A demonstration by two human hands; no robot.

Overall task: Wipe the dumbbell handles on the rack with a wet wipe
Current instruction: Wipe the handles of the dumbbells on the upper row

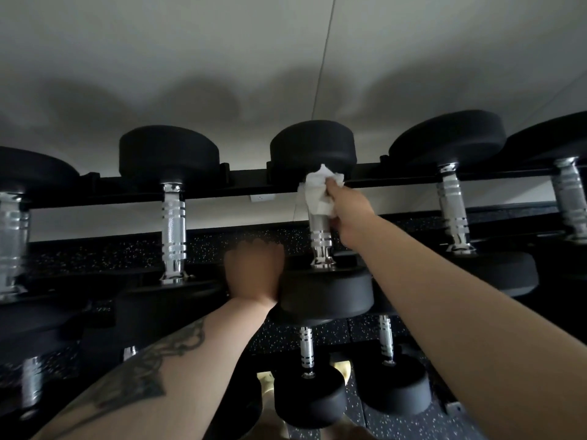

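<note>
Right hand (344, 204) clamped round wet wipe (317, 193) on middle top-rack dumbbell handle (320, 230); left hand (254, 273) curled, bracing near weight head (327, 293). Best twisted fully round, then drawn down toward bare lower knurling.

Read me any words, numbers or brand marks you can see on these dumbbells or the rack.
None can be read.
Dumbbell heads: plain black, no weight numbers or logos showing.
Handles: only knurling and grooved rings, no text.
Rack rail: bare black.
Wet wipe in the right hand: plain white, no print.
Wall socket behind the rack: too small to show any marking.
</note>
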